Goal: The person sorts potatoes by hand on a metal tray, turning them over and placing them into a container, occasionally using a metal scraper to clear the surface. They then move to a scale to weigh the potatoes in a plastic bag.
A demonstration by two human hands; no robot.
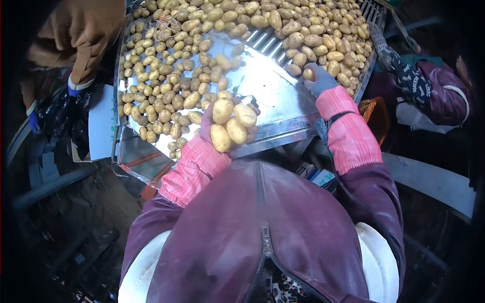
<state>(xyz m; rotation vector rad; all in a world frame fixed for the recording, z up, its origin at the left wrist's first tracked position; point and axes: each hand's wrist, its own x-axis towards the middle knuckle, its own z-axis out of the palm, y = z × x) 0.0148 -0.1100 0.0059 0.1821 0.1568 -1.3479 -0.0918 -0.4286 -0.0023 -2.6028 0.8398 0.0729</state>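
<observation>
Four potatoes [235,129] in left hand [207,122], one [308,74] at right [322,82]

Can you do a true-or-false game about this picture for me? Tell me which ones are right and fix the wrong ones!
1. The left hand holds several potatoes. True.
2. The right hand rests on the zip. False: it is up among the potatoes on the right side of the table.
3. Both lower sleeves are pink. True.
4. The jacket is bright green. False: it is dark purple.
5. Some bare, shiny metal shows on the table. True.
6. All the potatoes are the same size. False: some are big and some are small.
</observation>
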